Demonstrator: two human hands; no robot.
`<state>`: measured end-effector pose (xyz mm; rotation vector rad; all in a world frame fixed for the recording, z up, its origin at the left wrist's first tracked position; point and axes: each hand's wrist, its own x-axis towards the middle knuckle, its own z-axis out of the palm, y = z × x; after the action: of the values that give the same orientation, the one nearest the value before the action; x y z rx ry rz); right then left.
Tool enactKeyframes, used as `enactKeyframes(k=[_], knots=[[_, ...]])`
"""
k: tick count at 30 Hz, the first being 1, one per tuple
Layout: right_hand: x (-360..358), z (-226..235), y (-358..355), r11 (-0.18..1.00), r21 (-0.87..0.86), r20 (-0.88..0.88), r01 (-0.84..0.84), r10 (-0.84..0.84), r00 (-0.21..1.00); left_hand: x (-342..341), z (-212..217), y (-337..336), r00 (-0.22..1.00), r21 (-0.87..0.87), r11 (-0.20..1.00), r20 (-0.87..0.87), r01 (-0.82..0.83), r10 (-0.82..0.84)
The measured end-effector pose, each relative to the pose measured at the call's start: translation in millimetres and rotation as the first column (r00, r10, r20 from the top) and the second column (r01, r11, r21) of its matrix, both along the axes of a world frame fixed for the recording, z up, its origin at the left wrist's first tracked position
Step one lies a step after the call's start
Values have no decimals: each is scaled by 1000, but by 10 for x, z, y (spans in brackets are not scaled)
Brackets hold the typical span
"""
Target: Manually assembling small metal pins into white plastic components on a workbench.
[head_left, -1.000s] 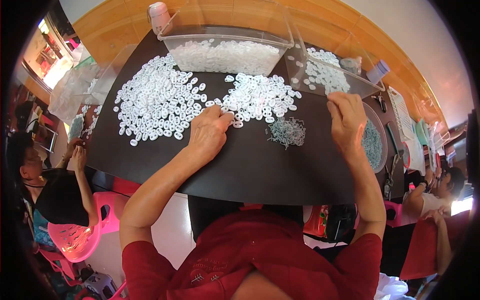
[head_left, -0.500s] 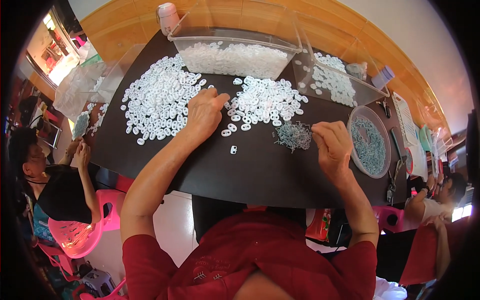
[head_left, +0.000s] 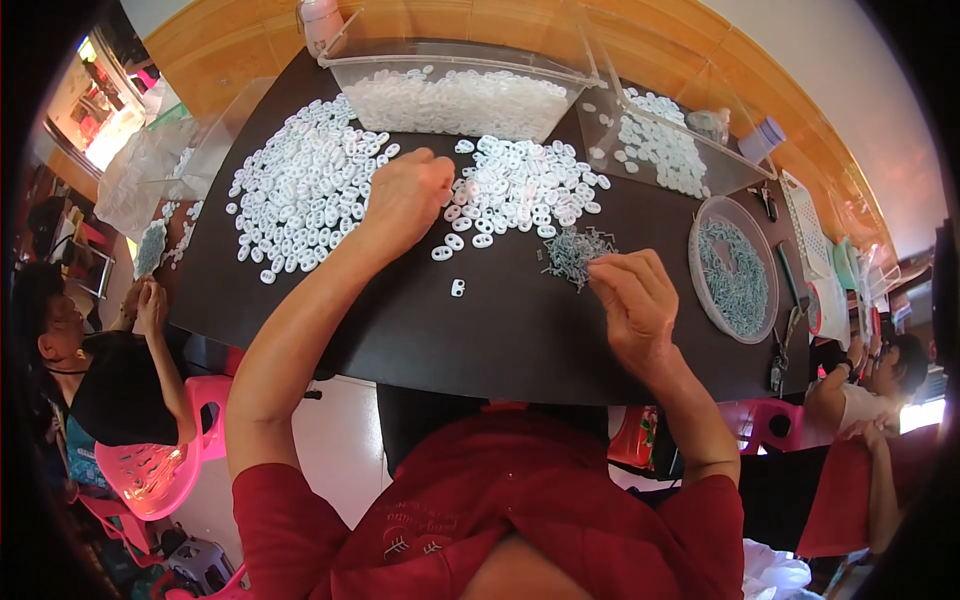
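Note:
My left hand (head_left: 411, 203) is closed between two heaps of white plastic pieces, its fingers curled at the edge of the smaller heap. Whatever lies inside that hand is hidden. The larger heap of white oval two-holed pieces (head_left: 305, 185) spreads to its left, the smaller heap (head_left: 525, 180) to its right. My right hand (head_left: 637, 305) is pinched, its fingertips at the near right edge of a small pile of grey screws (head_left: 572, 253). Anything in the pinch is too small to make out. One white piece (head_left: 458, 288) lies alone on the dark table (head_left: 480, 345).
A clear bin (head_left: 450, 105) of white pieces stands behind the heaps, with another clear bin (head_left: 660, 150) at the back right. A round tub of screws (head_left: 735, 275) sits right of my right hand, pliers (head_left: 785, 350) beyond it. People sit at both sides.
My right hand has moved left, bringing its fingertips to the screw pile. My left hand stays closed between the heaps. The whole view has shifted slightly.

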<state>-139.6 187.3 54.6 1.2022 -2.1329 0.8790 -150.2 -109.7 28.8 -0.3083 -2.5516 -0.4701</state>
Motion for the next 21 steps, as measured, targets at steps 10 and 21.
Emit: enactKeyframes(k=[10, 21], knots=[[185, -152, -222, 996, -79, 174, -50, 63, 983, 904, 90, 471, 862, 918, 295, 363, -266, -354], [59, -222, -100, 978, 155, 148, 143, -166, 975, 1146, -155, 910, 859, 968, 148, 250, -205, -447]])
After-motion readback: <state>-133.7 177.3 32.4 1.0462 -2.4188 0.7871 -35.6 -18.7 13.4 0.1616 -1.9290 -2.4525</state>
